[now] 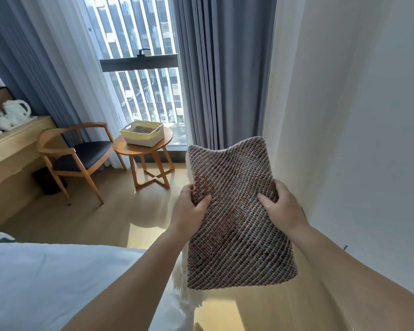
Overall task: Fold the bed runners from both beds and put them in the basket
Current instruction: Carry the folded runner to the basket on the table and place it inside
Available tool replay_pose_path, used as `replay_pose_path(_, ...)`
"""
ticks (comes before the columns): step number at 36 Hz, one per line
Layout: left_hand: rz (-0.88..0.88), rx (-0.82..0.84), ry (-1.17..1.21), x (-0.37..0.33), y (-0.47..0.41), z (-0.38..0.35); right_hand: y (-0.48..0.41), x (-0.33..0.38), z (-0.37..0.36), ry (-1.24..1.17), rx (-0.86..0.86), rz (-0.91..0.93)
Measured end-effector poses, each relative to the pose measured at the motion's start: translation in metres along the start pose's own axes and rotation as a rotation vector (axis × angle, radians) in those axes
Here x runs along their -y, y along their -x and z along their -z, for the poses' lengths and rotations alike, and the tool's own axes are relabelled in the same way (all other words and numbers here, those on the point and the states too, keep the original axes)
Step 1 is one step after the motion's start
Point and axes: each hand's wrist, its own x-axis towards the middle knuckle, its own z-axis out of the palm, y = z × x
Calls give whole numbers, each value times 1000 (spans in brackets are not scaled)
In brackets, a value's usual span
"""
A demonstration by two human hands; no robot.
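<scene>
A folded bed runner [234,187], woven in brown, grey and rust stripes with a white fringe hanging at its lower left, is held up in the air in front of me. My left hand [189,206] grips its left edge, thumb on top. On the right edge my right hand [281,206] grips it the same way. The cream perforated basket [142,137] stands on a round wooden side table [120,145] by the window, well ahead and to the left; something dark and woven lies inside it.
A white bed [46,283] fills the lower left. A wooden armchair [77,154] stands left of the side table, beside a desk [12,144] with a white kettle [17,109]. A white wall [356,115] runs along my right. Wooden floor lies between me and the table.
</scene>
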Motion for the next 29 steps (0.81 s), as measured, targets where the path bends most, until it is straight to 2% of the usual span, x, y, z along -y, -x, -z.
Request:
replay_pose_path(6,17,-105,-35,-2,-70,-33,-104,-24,-2,-37,85,56)
replay_pose_path(15,71,-275,-83,-6,-163,-42,-232,-11,-14,-110,258,144)
replay_pose_path(19,95,-304,-72,3,-195,-40,-274,-9,-33,-137,322,147)
replay_pose_path(29,136,-354,-61,58,-321,-26,-406,-6,-119,-18,419,103)
